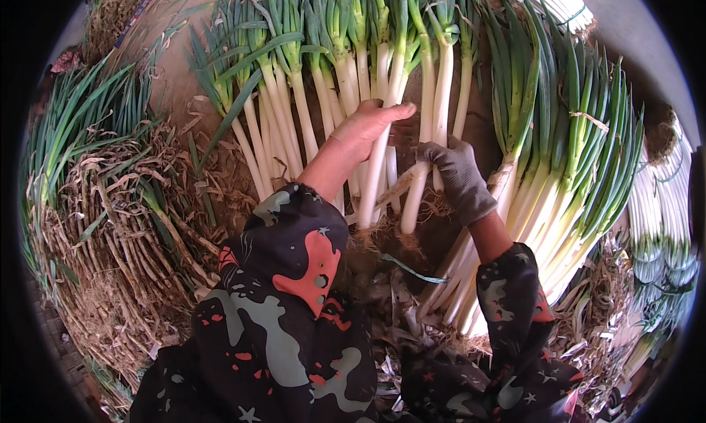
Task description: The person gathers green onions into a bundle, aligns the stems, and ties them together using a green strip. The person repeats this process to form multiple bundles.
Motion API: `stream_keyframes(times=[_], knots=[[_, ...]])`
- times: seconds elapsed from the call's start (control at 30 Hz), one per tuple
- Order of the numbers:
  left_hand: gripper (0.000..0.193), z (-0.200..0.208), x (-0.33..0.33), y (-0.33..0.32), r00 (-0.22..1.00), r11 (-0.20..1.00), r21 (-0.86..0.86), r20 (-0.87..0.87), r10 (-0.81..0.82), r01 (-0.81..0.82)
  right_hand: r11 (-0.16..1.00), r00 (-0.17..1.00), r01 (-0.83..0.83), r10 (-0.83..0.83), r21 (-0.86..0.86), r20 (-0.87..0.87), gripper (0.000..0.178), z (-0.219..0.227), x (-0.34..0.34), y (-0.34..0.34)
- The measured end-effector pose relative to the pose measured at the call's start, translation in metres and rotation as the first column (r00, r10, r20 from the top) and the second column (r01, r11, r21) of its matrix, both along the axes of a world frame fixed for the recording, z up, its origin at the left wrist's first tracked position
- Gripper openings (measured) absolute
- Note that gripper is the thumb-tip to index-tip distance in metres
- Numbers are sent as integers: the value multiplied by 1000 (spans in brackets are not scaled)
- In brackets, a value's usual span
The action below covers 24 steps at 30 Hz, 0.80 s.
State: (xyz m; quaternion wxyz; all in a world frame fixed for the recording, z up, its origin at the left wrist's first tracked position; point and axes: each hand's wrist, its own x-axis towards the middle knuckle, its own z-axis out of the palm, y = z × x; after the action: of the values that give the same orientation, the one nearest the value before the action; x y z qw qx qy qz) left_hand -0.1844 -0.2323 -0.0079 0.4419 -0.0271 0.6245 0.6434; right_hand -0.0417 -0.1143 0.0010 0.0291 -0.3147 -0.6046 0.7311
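Right now the person's bare left hand (368, 126) lies flat and open on a row of loose green onions (346, 92) spread out on the ground, fingers stretched across the white stalks without closing on any of them. Just beside it, the right hand (456, 176), in a grey work glove, is curled around the lower end of a few white stalks (418, 191), near their roots. To the right lies a tied bundle of green onions (559, 173), its leaves pointing up and away, touching the gloved wrist. On the left sits a heap of dry trimmed leaves and roots (125, 239). Both sleeves (287, 305) are dark with red and grey patches.
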Motion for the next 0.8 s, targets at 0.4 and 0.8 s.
stream_keyframes(times=[0.4,0.8], knots=[[29,8,22,52,994,990,133,103,30,-43,945,991,-94,118,-314,57,34,60,81,-6],[35,3,96,-38,636,630,109,-19,-772,769,820,991,5,-81,-573,-107,48,89,92,65]])
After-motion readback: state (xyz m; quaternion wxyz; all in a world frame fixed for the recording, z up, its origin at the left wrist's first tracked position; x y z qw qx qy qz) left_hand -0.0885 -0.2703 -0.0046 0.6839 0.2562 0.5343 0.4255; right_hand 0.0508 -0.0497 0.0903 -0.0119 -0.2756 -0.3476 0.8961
